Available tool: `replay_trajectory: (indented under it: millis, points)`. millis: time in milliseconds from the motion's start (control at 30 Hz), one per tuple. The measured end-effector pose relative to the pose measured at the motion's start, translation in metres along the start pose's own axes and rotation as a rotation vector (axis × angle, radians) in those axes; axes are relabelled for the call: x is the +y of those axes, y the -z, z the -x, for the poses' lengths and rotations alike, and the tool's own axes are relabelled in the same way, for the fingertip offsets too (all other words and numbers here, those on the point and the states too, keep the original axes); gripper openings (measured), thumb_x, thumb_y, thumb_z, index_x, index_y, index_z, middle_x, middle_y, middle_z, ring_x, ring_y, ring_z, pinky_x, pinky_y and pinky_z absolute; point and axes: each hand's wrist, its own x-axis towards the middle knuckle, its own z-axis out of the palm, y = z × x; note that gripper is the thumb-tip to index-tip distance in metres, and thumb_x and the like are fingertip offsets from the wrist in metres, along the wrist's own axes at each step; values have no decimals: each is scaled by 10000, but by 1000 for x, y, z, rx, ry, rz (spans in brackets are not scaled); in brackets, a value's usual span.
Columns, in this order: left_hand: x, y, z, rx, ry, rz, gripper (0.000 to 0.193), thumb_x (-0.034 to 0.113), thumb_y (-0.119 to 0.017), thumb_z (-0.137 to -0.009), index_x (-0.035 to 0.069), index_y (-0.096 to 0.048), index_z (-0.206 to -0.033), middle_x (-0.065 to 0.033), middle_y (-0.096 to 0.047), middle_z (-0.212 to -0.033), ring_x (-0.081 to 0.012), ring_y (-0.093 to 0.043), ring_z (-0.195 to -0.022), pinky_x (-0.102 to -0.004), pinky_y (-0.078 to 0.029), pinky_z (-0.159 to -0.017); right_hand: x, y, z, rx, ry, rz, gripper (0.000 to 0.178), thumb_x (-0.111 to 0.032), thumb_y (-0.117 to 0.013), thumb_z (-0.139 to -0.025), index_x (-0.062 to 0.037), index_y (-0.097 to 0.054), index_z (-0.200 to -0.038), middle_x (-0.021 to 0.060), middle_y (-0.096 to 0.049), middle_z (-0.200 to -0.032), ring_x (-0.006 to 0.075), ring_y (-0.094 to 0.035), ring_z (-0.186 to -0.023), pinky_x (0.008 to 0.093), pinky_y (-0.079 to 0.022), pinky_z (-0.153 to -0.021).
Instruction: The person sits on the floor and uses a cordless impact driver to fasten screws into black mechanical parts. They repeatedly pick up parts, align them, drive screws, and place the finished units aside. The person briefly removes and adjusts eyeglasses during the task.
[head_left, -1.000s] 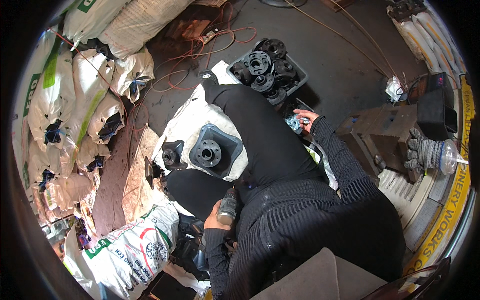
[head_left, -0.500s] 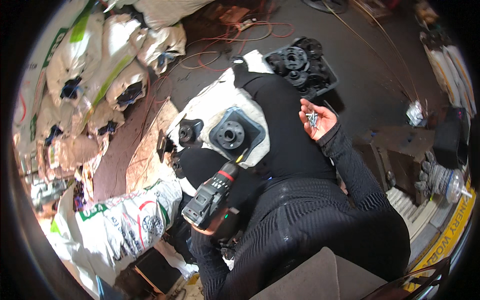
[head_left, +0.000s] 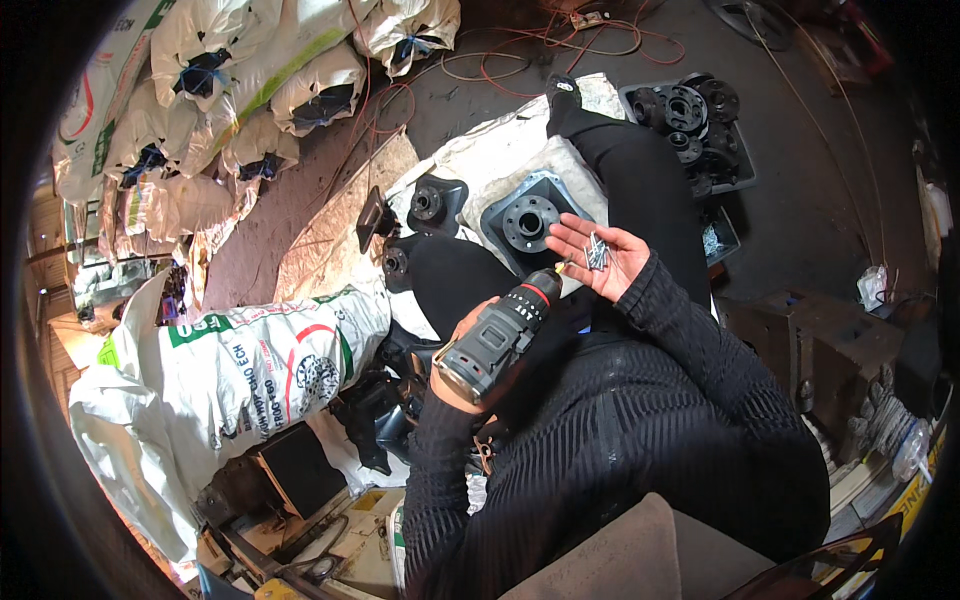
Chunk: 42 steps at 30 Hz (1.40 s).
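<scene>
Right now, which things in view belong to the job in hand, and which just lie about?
Seemingly in the job:
power drill in left hand
silver screws on right hand
square-based black flange

Seemingly lying about:
tied white sacks
green-banded white sack

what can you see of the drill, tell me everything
The drill looks plastic, grey and black, with a red ring, a dark chuck and a yellowish bit. Gripped in the left hand, it slants away from the person, bit near the right hand; whether they touch is unclear, as is whether it runs. Its handle is hidden.
</scene>
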Motion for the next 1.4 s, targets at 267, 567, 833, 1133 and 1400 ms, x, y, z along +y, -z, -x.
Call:
replay_trajectory:
  millis: [267,567,833,1133,1400]
  points:
    - [-5,4,-5,-15,-9,-111,542,187,-722,-692,92,-524,-1188,-97,-539,-1209,-248,-552,-1076,-331,-471,-895,5,3,-9,2,-175,125,442,-140,-386,-915,57,-369,-1310,246,-451,-1299,368,-440,-1221,473,-497,-896]
    - [-14,20,9,-75,24,-44,661,95,-717,-680,36,-427,-1271,-100,-540,-1187,-236,-532,-1105,-319,-423,-955,4,9,-10,220,-210,416,382,-136,-533,-906,58,-458,-1226,180,-564,-1130,252,-598,-1011,355,-548,-830]
    - [-20,20,20,-79,196,275,717,66,-741,-651,39,-414,-1288,-99,-520,-1213,-232,-524,-1118,-320,-425,-955,11,21,-22,334,-259,496,215,-56,-619,-847,38,-573,-1035,122,-639,-915,189,-657,-811,307,-591,-706]
    - [-13,30,4,-251,160,103,617,103,-688,-720,46,-442,-1283,-66,-594,-1129,-191,-609,-986,-271,-463,-894,3,25,-26,365,-429,673,270,-76,-665,-822,31,-563,-1048,64,-609,-846,109,-615,-704,280,-569,-724]
    - [-8,30,-4,-228,490,392,636,89,-687,-703,62,-450,-1293,-71,-576,-1202,-171,-614,-1006,-260,-469,-889,2,32,-35,401,-437,656,287,-153,-629,-862,20,-565,-1082,52,-603,-863,103,-603,-768,274,-558,-749]
